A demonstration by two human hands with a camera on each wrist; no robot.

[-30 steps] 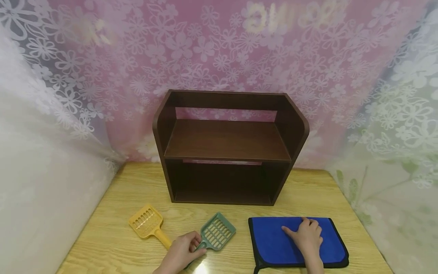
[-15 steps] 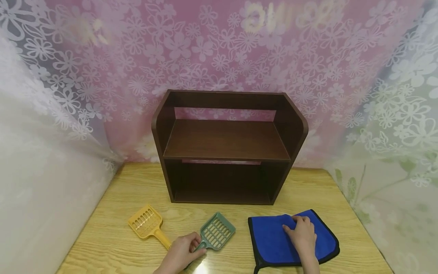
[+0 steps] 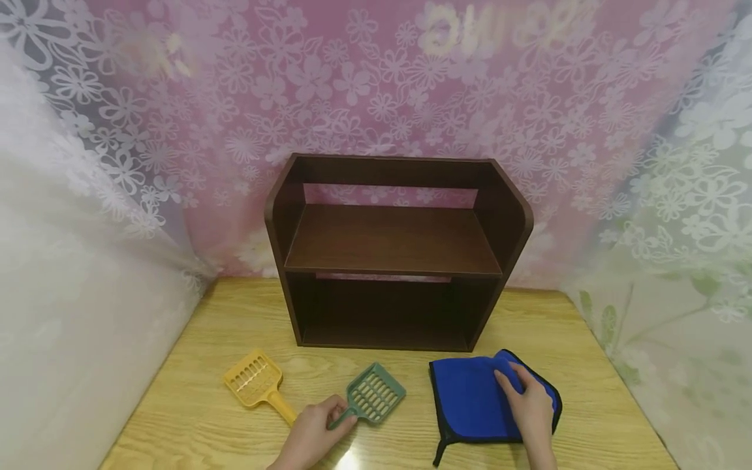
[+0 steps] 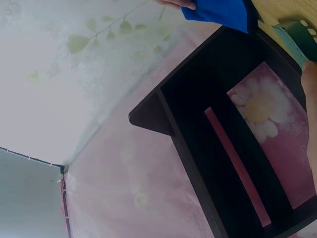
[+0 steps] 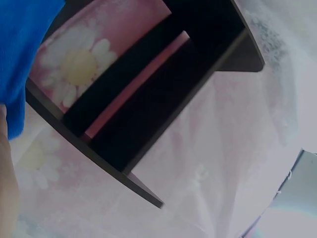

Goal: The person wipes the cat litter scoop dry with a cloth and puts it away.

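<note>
Brown shelf [image 3: 393, 240] before floral curtain [image 3: 376, 91].

The blue cloth [image 3: 470, 397] over there looks fleecy and matt; the yellow scoop [image 3: 273, 393] and green scoop [image 3: 352, 412] look like smooth plastic; the dark shelf unit [image 3: 393, 239] seems smooth wood with a faint sheen, the worktop [image 3: 194, 398] grained wood, glossy in one patch, the flowered hangings [image 3: 376, 91] thin sheeting

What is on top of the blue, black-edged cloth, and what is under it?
The right hand grips the blue, black-edged cloth from above. Yellow wood-grain tabletop shows around it; anything directly beneath is covered and cannot be seen.
</note>
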